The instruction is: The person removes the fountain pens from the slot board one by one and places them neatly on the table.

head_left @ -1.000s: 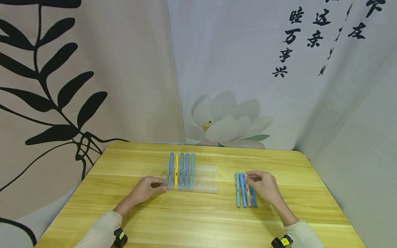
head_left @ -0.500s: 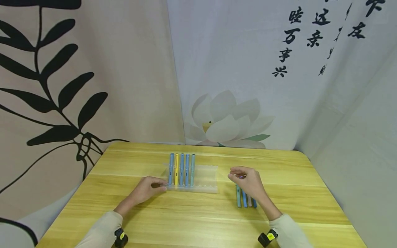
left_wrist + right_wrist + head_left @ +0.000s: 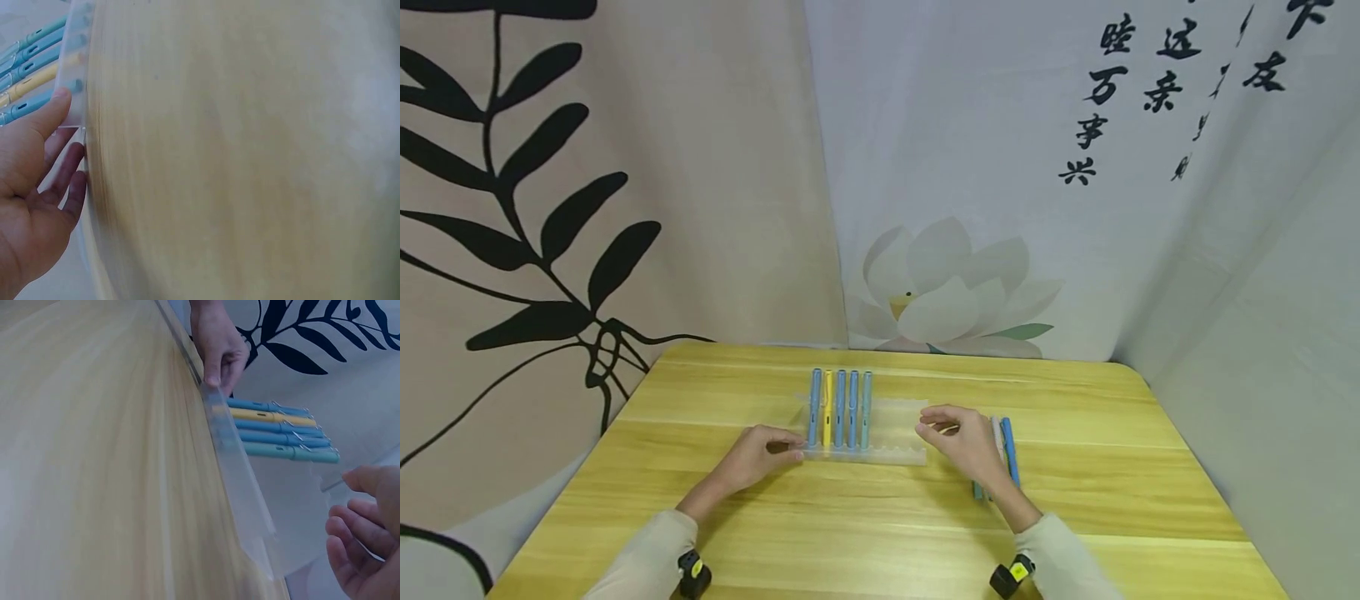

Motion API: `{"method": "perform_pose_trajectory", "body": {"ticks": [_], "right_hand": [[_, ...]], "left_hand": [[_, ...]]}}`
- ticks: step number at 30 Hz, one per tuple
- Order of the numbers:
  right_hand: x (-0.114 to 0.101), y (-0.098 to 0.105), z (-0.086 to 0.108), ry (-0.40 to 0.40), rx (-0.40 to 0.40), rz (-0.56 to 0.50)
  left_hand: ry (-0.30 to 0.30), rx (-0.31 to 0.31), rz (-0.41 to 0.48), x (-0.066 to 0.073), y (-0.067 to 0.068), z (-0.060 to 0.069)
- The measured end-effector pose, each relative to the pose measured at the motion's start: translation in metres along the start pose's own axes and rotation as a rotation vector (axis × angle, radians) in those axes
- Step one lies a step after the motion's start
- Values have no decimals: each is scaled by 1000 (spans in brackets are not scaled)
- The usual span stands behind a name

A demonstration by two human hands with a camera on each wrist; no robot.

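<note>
A clear plastic pen rack (image 3: 898, 433) stands on the table and holds a row of capped pens at its left part: blue pens (image 3: 815, 408), a yellow pen (image 3: 827, 408) and a light green pen (image 3: 294, 452). My left hand (image 3: 758, 454) grips the rack's left front corner, thumb (image 3: 56, 109) on the edge. My right hand (image 3: 966, 446) is at the rack's right end. In the right wrist view its thumb and loosely bent fingers stand apart with nothing between them; whether they touch the rack cannot be told.
Right of the rack lie loose pens, partly hidden by my right hand and forearm: a blue pen (image 3: 1011, 450), a greyish pen (image 3: 997, 433) and the end of a green pen (image 3: 977, 490). The wooden table (image 3: 820, 533) meets a curtain (image 3: 970, 167) behind.
My right hand has moved left from the loose pens to the right end of the rack, carrying none of them. My left hand has stayed at the rack's corner.
</note>
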State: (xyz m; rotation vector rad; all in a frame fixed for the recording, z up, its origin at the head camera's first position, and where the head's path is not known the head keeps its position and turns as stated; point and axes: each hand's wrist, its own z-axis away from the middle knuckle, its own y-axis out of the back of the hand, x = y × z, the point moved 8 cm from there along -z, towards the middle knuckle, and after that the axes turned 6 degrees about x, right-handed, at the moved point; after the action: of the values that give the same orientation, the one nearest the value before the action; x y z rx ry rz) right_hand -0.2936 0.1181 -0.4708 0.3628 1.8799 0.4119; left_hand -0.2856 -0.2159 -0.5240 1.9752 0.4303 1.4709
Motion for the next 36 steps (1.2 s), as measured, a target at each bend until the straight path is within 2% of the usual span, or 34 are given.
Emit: {"method": "perform_pose_trajectory", "body": {"ticks": [10,18,24,30,36], "right_hand": [[-7,-36,-2,-20,-35,-89],[-7,-58,-6,-29,-34,-54],[-11,-72,-12,-31,-14,-38],[-11,-82,-16,-67,-15,-48],[-7,-90,-16,-95,-31,-50]], "left_hand": [[-45,13,-5,5,0,0],[-19,4,-3,4,-1,-1],[-30,3,4,4,1,-1],[-32,0,6,5,2,-1],[0,6,-3,1,2,0]]}}
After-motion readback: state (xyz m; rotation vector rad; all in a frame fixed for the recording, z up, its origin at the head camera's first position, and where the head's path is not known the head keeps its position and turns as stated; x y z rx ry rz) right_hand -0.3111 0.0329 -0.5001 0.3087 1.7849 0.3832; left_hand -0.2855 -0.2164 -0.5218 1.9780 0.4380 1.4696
